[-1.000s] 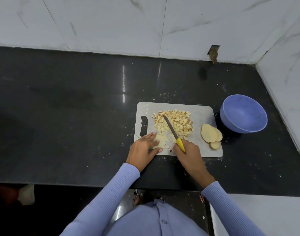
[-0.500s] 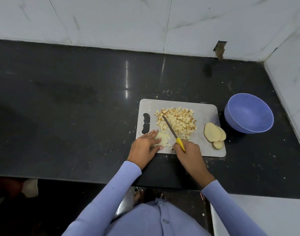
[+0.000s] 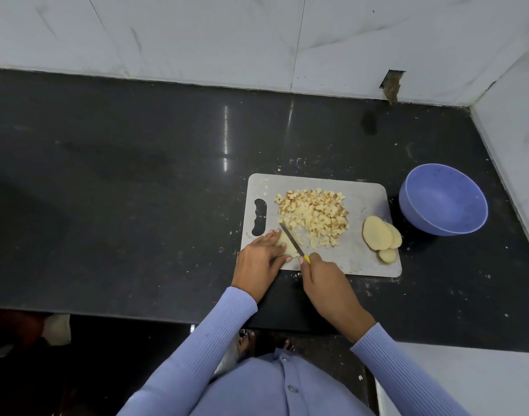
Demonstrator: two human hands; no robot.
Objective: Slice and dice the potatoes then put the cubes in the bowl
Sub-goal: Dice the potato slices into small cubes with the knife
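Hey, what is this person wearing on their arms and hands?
The left sleeve and right sleeve are long, ribbed knit in lavender blue, reaching the wrists. The left hand and right hand are bare: no gloves, and no rings or watch visible.

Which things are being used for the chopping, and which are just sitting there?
In use: knife, gripped by the right hand; potato slice, pressed down by the left hand; cutting board; diced pile; uncut slices waiting on the board.
Just sitting: blue bowl, empty, beside the board; crumbs on the black counter.
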